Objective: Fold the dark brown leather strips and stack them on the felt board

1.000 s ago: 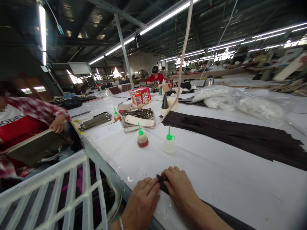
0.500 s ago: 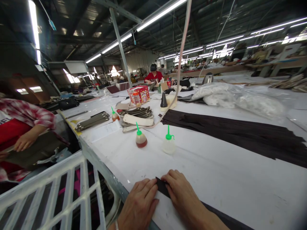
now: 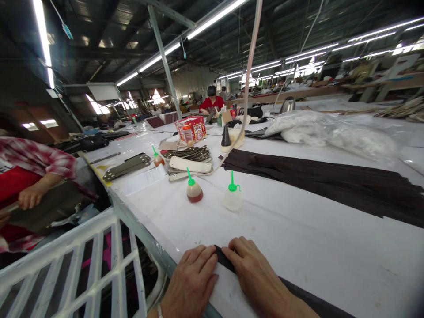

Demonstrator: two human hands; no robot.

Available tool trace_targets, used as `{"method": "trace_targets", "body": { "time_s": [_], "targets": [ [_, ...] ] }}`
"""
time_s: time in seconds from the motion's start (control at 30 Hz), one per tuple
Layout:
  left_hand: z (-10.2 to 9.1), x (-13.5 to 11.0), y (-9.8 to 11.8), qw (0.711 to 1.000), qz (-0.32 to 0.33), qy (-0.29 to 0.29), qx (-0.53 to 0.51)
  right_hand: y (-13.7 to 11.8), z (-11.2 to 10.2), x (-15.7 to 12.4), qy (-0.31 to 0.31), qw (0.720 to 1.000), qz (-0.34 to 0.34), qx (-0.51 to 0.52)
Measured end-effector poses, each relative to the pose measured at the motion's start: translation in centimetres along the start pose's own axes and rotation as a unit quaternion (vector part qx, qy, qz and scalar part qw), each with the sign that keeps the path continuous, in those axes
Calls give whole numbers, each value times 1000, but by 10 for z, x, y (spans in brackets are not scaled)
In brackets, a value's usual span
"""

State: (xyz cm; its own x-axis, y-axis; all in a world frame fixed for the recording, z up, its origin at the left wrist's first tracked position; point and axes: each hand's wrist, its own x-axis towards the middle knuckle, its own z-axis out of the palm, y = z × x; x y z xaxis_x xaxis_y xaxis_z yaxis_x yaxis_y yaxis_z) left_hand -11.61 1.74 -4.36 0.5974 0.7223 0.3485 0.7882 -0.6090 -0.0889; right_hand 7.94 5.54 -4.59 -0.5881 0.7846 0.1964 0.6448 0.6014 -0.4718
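Note:
A narrow dark strip of fabric or leather (image 3: 225, 261) runs along the near table edge, its far end between my two hands. My left hand (image 3: 194, 280) has its fingers together and bent, the tips pressed on the left edge of that end. Curled over the other edge, my right hand (image 3: 256, 274) pinches the strip between thumb and fingers. The forearm covers part of the strip, which shows again at the lower right. Beyond my hands stand a squeeze bottle with reddish-brown liquid (image 3: 194, 192) and a pale bottle (image 3: 233, 198), both with green nozzles.
A stack of long dark strips (image 3: 318, 183) lies to the right, near a clear plastic bag (image 3: 318, 128). Punched pale straps (image 3: 190, 164) and a red box (image 3: 195, 129) sit farther back. A white slatted rack (image 3: 73, 260) and a seated co-worker (image 3: 36, 185) are at left.
My right hand's fingers have shifted slightly at the strip's end, and the thumb lies closer to the tip. My left hand stays nearly in place. The view has moved slightly.

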Motion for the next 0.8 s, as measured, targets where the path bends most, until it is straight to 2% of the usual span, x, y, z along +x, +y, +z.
{"method": "trace_targets", "body": {
  "time_s": [0.43, 0.57, 0.8],
  "targets": [
    [-1, 0, -2, 1000, -3, -12, -8, 6, 4, 0, 4, 994, -67, -84],
    [0, -1, -5, 999, -12, -25, -35, 7, 5, 0, 16, 991, -69, -109],
    [-7, -3, -10, 994, -71, -35, -75, 7, 13, -1, 41, 984, -93, -148]
  ]
}}
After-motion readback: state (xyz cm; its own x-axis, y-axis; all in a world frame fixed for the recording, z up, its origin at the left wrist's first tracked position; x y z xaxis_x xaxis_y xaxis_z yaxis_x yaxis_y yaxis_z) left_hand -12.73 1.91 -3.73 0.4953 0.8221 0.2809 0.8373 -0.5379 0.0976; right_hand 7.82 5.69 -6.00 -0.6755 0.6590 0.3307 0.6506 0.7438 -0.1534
